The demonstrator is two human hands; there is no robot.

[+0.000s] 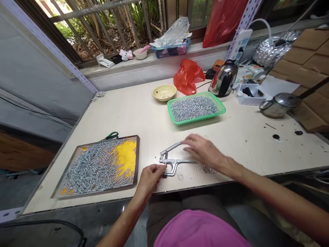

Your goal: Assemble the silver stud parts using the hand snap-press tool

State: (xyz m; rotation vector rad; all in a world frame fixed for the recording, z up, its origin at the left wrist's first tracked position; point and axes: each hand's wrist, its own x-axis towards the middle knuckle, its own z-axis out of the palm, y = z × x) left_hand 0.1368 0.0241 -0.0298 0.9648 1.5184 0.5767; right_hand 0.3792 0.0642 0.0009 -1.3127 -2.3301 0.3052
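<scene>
A metal hand press plier (171, 159) lies on the pale wooden table (144, 113) near its front edge, handles spread apart. My right hand (203, 151) rests over the handles, fingers stretched onto the upper one. My left hand (150, 177) is pinched at the plier's jaw, holding a tiny part too small to name. A yellow tray (127, 156) with a brown rim, heaped with several small metal pieces, lies just left of my left hand.
A green basket (221, 109) of metal pieces stands behind the plier, with a yellow bowl (163, 92), red bag (187, 76) and steel kettle (223, 79) beyond. Green-handled scissors (111, 136) lie behind the tray. A steel pot (279, 104) and cardboard (308, 61) sit at the right.
</scene>
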